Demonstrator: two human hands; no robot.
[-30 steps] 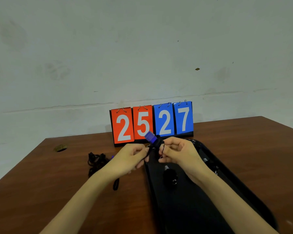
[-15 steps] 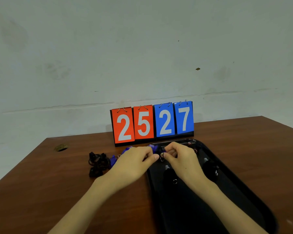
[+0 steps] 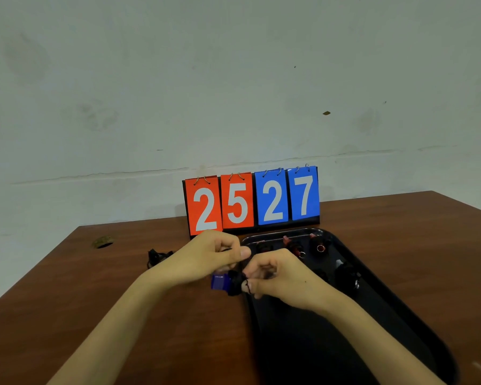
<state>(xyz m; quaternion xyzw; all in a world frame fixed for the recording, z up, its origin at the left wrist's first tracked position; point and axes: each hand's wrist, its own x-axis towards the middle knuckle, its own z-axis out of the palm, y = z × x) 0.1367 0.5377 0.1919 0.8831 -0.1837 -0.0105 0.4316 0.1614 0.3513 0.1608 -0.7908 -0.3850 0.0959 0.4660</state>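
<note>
A small blue whistle (image 3: 220, 282) with a black cord (image 3: 235, 283) hangs between my two hands, just left of the black tray (image 3: 400, 315). My left hand (image 3: 206, 259) is curled, its thumb and fingers pinching the thin cord above the whistle. My right hand (image 3: 278, 276) is curled too and pinches the cord bundle at the whistle's right end. The two hands nearly touch over the tray's left rim.
Several dark and red whistles (image 3: 295, 247) with metal rings lie at the tray's far end. A tangle of black cords (image 3: 157, 257) sits on the brown table (image 3: 67, 301) to the left. A flip scoreboard (image 3: 252, 201) reading 2527 stands behind. A hole (image 3: 103, 242) marks the table's far left.
Both hands have pulled back toward me and lower. The blue whistle has dropped from above the fingers to hang below my left hand.
</note>
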